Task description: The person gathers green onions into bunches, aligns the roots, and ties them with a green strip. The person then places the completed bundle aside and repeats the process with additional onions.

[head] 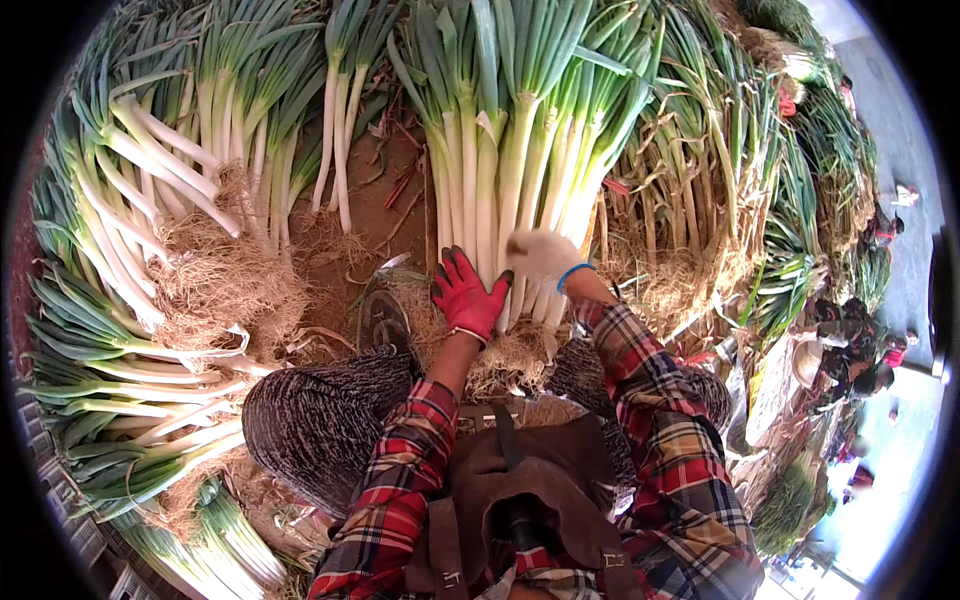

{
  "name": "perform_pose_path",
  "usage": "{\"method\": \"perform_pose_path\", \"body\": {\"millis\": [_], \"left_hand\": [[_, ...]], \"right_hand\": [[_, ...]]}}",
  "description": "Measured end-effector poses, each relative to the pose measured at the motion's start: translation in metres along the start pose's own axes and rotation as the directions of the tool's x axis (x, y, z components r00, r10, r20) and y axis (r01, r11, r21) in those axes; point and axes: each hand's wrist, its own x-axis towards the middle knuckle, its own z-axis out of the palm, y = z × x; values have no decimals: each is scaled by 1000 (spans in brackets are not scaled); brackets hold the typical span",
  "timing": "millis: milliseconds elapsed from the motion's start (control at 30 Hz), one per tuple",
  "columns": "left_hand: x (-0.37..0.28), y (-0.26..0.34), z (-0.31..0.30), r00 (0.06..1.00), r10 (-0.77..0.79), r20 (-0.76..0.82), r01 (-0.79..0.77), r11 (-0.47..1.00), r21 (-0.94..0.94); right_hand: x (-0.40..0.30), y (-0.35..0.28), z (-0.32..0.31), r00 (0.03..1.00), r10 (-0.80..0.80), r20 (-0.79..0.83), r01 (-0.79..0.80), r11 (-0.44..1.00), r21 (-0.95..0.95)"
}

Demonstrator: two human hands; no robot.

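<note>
Before me lies a row of thick leeks (489, 180), white stems towards me and green leaves pointing away, with tangled roots between my knees. My left hand (470, 294), in a red glove with dark fingertips, rests with spread fingers on the lower white stems at the row's left side. My right hand (541, 256), in a whitish knitted glove with a blue cuff, is over the stems just right of it. That hand is blurred and its fingers look curled; whether it grips a stem is unclear.
Piles of leeks (120, 225) with matted roots lie at the left. Drier, brownish leeks (675, 180) stand to the right. Reddish-brown ground (375, 180) shows between piles, with a few loose leeks (341, 135) on it. Several people are at the far right.
</note>
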Motion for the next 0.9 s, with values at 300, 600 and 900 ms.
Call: {"method": "perform_pose_path", "body": {"millis": [300, 600, 900], "left_hand": [[-9, -3, -2, 993, 77, -93, -67, 993, 101], [-4, -1, -14, 995, 85, -59, -79, 992, 97], [-15, 6, -28, 990, 55, 132, -83, 973, 214]], "right_hand": [[91, -13, -1, 651, -378, -658, 189, 921, -342], [92, -44, -4, 613, -351, -708, 192, 935, -298], [221, -180, 100, 881, 17, -473, 262, 815, 517]]}}
